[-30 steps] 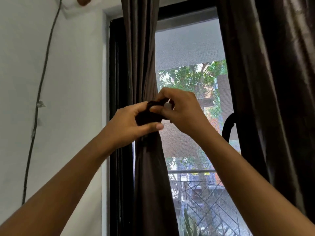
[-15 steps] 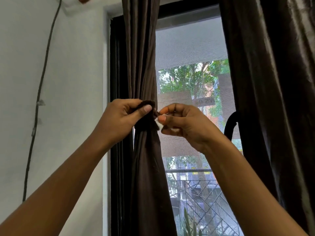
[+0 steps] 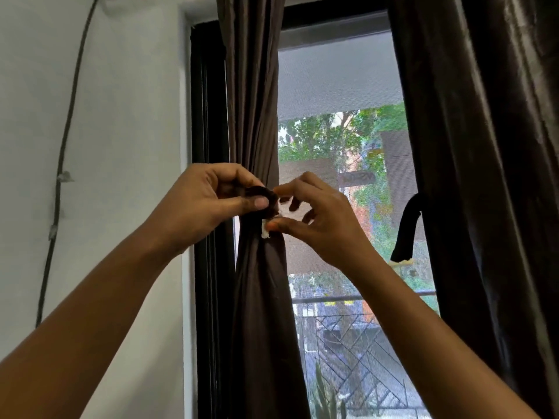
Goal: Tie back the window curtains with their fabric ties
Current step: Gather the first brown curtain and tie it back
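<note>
Cable [image 3: 65, 164] runs down the wall on the left. My left hand [image 3: 199, 204] pinches one end of the tie [image 3: 262, 194] around the gathered left curtain [image 3: 260, 267]; my right hand [image 3: 317, 219] nips its white-tipped end. Soft, limp stuff, I reckon: grip near the ends. The right curtain's tie [image 3: 406, 231] hangs loose.

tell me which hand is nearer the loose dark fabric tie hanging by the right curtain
Right. The right hand works at the left curtain's gathered middle, apart from the loose dark fabric tie hanging further right. The left hand sits further left, beyond the right hand.
</note>
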